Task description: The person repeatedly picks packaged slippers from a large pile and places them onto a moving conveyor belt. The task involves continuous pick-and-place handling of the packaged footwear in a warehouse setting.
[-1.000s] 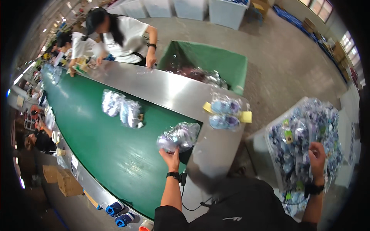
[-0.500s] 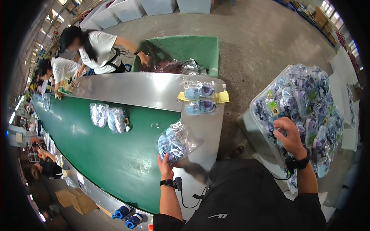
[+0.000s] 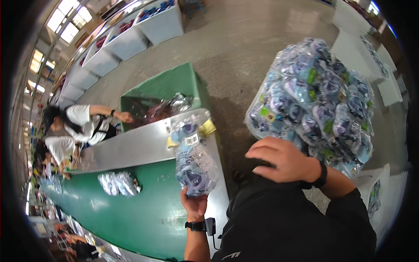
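Note:
My left hand [image 3: 194, 204] grips the lower end of a clear plastic bag of light blue and purple shoes [image 3: 195, 172], held up over the conveyor's end. A white label is on the bag's upper part. Behind it, partly hidden, light blue shoes [image 3: 188, 128] lie on the metal ledge with yellow paper [image 3: 207, 128] beside them. My right hand [image 3: 281, 159] is in front of my body, fingers curved, thumb apart, nothing in it. Just beyond it stands a bin heaped with bagged shoes [image 3: 314, 105]. Another bagged pair [image 3: 118, 183] lies on the green belt [image 3: 144, 218].
Across the metal ledge [image 3: 126, 144] stands a green bin [image 3: 161, 83] with plastic-wrapped goods inside. A co-worker [image 3: 78, 122] reaches into it, with others farther left. Large white bins [image 3: 159, 26] line the back. White boards [image 3: 358, 52] are at the right.
My view has turned. My left hand has raised the bagged shoes so they now overlap the shoes on the ledge. My right hand has come left, away from the heaped bin, still empty.

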